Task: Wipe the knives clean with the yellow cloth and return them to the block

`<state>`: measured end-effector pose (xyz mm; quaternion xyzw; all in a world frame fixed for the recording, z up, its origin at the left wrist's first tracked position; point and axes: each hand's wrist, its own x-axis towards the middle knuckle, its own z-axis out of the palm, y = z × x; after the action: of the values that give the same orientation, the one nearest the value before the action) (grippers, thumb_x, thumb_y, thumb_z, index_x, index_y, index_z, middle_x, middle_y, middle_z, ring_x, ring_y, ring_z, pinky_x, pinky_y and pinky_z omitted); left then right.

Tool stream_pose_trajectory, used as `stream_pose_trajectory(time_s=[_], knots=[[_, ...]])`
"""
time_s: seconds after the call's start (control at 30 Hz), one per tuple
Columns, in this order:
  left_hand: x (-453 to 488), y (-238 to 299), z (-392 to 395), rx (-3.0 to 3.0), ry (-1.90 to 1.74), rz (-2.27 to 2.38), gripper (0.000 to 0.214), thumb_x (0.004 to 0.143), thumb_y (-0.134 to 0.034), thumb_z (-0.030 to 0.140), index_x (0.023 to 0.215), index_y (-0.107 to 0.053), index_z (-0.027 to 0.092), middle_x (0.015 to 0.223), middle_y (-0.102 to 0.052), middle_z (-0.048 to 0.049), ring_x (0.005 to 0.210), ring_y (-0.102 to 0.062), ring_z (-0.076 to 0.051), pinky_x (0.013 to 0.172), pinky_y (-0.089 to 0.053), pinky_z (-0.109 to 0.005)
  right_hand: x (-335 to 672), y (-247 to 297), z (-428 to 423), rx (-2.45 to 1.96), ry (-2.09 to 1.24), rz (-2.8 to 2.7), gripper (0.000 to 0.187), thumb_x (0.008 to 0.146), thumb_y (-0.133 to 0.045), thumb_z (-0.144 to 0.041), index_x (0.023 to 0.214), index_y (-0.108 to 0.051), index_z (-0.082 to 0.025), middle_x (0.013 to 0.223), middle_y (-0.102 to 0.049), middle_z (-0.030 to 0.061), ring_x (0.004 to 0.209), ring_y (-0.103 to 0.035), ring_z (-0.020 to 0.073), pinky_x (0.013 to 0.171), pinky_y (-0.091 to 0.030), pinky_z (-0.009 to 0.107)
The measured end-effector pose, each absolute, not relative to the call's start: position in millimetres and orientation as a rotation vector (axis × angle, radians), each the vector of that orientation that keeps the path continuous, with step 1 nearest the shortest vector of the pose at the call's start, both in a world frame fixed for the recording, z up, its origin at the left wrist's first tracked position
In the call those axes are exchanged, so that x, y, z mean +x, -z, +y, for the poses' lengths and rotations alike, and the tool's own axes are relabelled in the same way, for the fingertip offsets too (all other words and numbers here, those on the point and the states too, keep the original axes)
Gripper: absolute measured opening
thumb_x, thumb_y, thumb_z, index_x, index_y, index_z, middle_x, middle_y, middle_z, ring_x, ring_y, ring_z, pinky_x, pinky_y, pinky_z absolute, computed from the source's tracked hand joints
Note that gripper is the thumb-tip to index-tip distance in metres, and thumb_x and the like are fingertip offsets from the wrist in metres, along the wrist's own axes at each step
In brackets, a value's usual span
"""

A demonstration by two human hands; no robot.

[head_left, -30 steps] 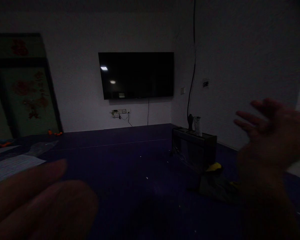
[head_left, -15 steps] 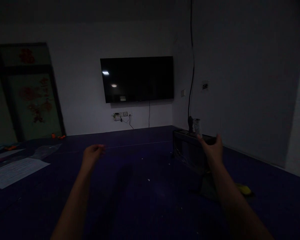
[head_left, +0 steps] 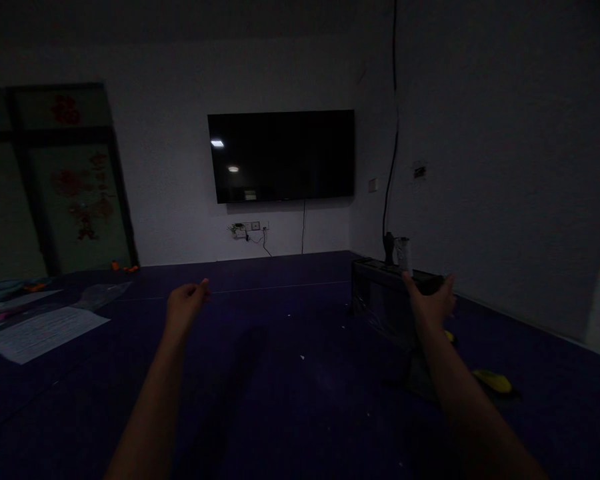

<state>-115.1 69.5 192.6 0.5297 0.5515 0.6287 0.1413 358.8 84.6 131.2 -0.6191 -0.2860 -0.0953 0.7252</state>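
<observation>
one black box point(head_left: 380, 303) stands beyond the right hand point(head_left: 431, 310), fingers point(head_left: 448, 288) spread, the left hand point(head_left: 183, 307) curled closed.

Beyond the right hand point(head_left: 433, 305), a box point(head_left: 380, 293) stands on the floor point(head_left: 290, 407); paper point(head_left: 50, 332) lies at left, before the door point(head_left: 70, 200); the television point(head_left: 283, 157) hangs on the back wall point(head_left: 170, 167) (sockets point(head_left: 253, 227) below).

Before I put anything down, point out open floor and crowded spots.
Open: the purple floor between left hand and black box, bar small white scraps. Crowded: far left, around the white sheet; right, around box and yellow item.
</observation>
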Motion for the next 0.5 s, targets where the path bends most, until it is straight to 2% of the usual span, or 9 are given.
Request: stream_pose_trajectory(time_s=[0.2,0.5], knots=[[-105.7,-194.9,70.0,1.503,-1.842,1.533,0.041,0.06,-0.059,0.058,0.055,-0.061,0.017,0.056,-0.062,-0.0054,0.056,-0.059,-0.019,0.054,-0.044,-0.028,362.2,-124.7,89.3,-1.347,0.189,-0.602,0.11,0.059,-0.06,-0.074,0.142,-0.03,-0.009,0.141,-0.036,0.0234,0.129,-0.031,0.0386,0.105,-0.022,0.053],[-97.0,-201.5,66.2,1.508,-1.859,1.461,0.038,0.061,-0.059,0.054,0.056,-0.062,0.016,0.057,-0.062,-0.0046,0.058,-0.059,-0.018,0.055,-0.045,-0.027,359.7,-126.1,89.8,-1.265,0.255,-0.613,0.107,0.059,-0.063,-0.071,0.137,-0.037,-0.003,0.138,-0.04,0.0251,0.128,-0.033,0.0384,0.106,-0.022,0.051]])
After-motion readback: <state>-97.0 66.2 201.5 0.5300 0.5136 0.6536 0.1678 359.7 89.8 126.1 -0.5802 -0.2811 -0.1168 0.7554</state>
